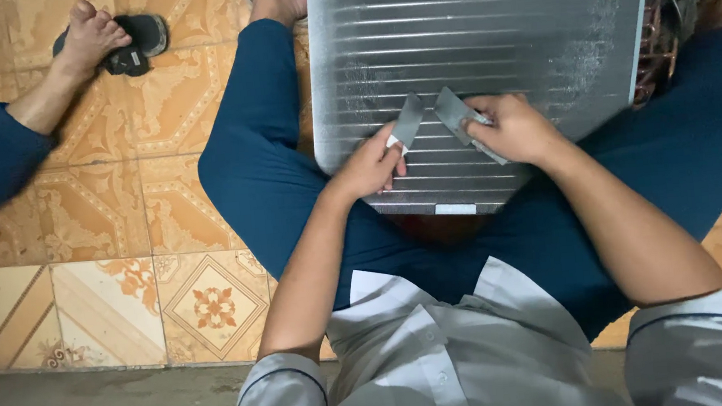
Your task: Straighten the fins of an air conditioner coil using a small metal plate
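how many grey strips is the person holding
2. One grey strip is pinched in the left hand; the other grey strip is in the right hand. Both lie against the finned metal panel.

Tiled floor [92, 218] w/ black sandal [138, 41] under co-worker's foot [89, 31].

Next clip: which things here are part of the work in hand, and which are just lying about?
In use:
- finned metal panel resting on the lap
- grey blade in the left hand
- grey blade in the right hand

Just about:
- black sandal under another person's foot
- patterned tile floor
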